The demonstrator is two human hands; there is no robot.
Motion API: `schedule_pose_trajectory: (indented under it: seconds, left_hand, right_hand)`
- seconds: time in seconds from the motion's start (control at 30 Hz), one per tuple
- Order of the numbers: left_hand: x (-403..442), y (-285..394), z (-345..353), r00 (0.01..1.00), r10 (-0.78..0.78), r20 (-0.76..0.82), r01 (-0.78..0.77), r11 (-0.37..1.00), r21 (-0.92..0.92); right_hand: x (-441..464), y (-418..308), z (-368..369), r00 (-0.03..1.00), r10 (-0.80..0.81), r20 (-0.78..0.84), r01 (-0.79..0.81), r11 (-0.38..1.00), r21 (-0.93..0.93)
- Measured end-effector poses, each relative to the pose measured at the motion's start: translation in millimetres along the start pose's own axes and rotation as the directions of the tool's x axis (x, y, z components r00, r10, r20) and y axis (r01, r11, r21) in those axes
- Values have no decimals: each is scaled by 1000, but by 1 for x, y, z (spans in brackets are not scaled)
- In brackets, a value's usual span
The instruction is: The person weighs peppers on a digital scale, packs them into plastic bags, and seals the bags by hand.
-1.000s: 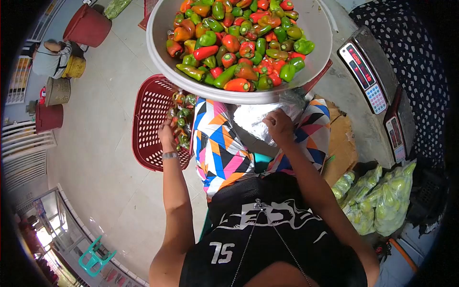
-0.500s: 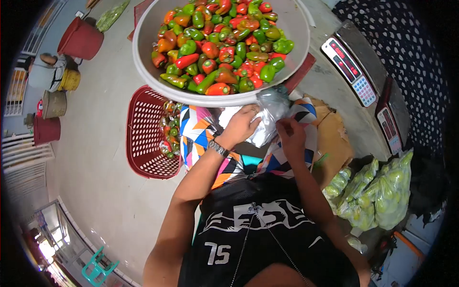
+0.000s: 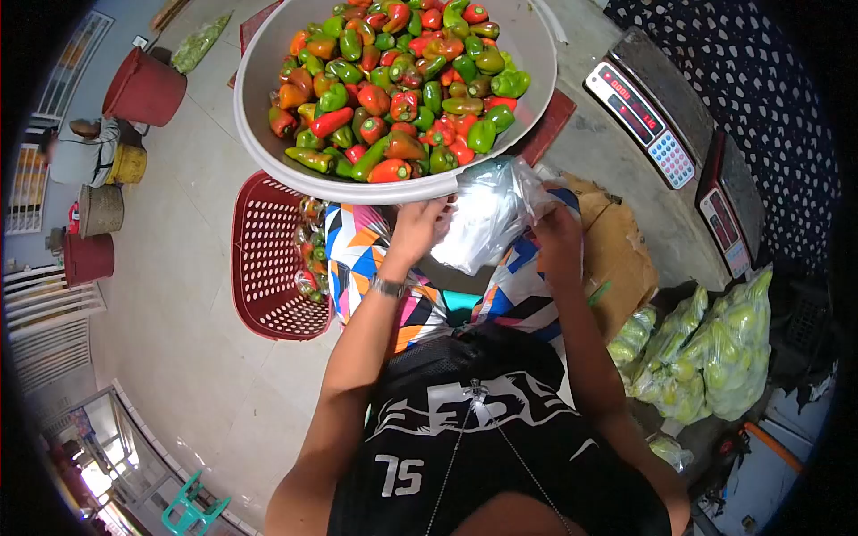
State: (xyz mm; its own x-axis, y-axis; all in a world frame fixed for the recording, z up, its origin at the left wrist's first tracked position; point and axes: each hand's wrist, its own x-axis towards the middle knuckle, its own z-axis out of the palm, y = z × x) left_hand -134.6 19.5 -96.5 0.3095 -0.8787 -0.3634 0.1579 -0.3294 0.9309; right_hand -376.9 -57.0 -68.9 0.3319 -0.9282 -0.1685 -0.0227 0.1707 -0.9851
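A stack of thin clear plastic bags (image 3: 483, 219) lies over my lap, just below the rim of a big tub (image 3: 259, 147) heaped with red and green peppers (image 3: 402, 98). At the stack's left edge my left hand (image 3: 418, 232) has its fingers curled against the plastic, closed on it. My right hand (image 3: 559, 234) pinches a loose, crinkled part of the plastic at the right side. Its fingertips are partly hidden by shadow and film. No pepper is in either hand.
A red perforated basket (image 3: 259, 295) with bagged peppers (image 3: 310, 255) stands to the left. Two digital scales (image 3: 639, 125) are at the right, above clear bags of green produce (image 3: 706, 357). Flattened cardboard (image 3: 617, 259) lies beside my right knee. A person (image 3: 85, 152) is at far left.
My right hand has moved slightly up and lifted the plastic's right side. My left hand has slid left and down off the top of the stack to its edge, exposing more plastic.
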Motion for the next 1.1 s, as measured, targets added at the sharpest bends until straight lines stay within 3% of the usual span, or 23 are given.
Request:
schedule_pose_trajectory:
  seconds: [0.1, 0.17, 0.23, 0.33, 0.43, 0.53, 0.6, 0.7, 0.77, 0.8, 0.83, 0.87, 0.9, 0.97, 1.0, 1.03, 1.07, 1.1]
  left_hand:
    - [-52, 44, 19, 915, 381, -134, -285, 844, 455]
    - [-56, 44, 39, 881, 436, -182, -296, 810, 506]
    - [-36, 24, 42, 955, 258, -146, -164, 870, 465]
    - [5, -55, 30, 919, 351, -179, -185, 785, 591]
    - [18, -62, 27, 936, 285, -208, -8, 607, 794]
    - [29, -66, 27, 934, 273, -229, 26, 590, 807]
    - [22, -57, 26, 937, 274, -216, 7, 605, 796]
    - [29, -72, 18, 954, 242, -178, -44, 699, 714]
    - [32, -79, 4, 979, 162, -127, -63, 821, 567]
    - [17, -44, 3, 994, -13, -106, 70, 827, 557]
    - [4, -29, -1, 994, 40, -98, 34, 754, 656]
    - [-11, -19, -8, 993, 76, -86, -5, 779, 627]
    - [-27, -11, -15, 990, 112, -81, -41, 800, 599]
    - [-65, 6, -31, 959, 283, -37, -183, 711, 679]
    - [-88, 40, -33, 997, 72, -24, -40, 765, 642]
    - [-100, 44, -36, 999, 35, 6, -34, 859, 510]
    - [-112, 67, -36, 997, 16, 74, -43, 927, 372]
    - [-123, 95, -33, 990, 14, 140, -45, 974, 220]
  right_hand:
    - [-4, 0, 16, 998, 47, 52, -51, 995, 81]
    - [-8, -1, 27, 995, 78, 67, -85, 991, 107]
    - [-11, 12, 30, 993, 99, 58, -105, 989, 108]
    - [-6, 22, 9, 994, 27, -103, -17, 996, 93]
    - [-1, 18, -38, 965, 7, -261, 42, 982, 182]
    - [-2, -9, -82, 957, -24, -290, 204, 765, 610]
    - [-3, -36, -116, 902, -45, -430, 262, 847, 462]
    - [-7, -83, -135, 920, -104, -379, 303, 803, 514]
    - [-10, -94, -134, 970, -93, -223, 207, 799, 564]
    - [-12, -104, -118, 985, -57, -165, 145, 797, 587]
    - [-12, -112, -106, 994, -23, -103, 81, 791, 607]
    - [-7, -111, -103, 997, -61, 46, 18, 774, 633]
    - [-6, -110, -95, 994, -89, 61, 38, 816, 576]
    - [-3, -111, -71, 988, -112, 106, 44, 863, 504]
    - [-2, -113, -59, 986, -106, 129, 30, 873, 487]
    - [-1, -114, -46, 983, -101, 152, 18, 883, 469]
    - [-2, -110, -34, 977, -161, 136, 115, 948, 297]
    - [-3, -113, -18, 972, -151, 178, 76, 927, 368]
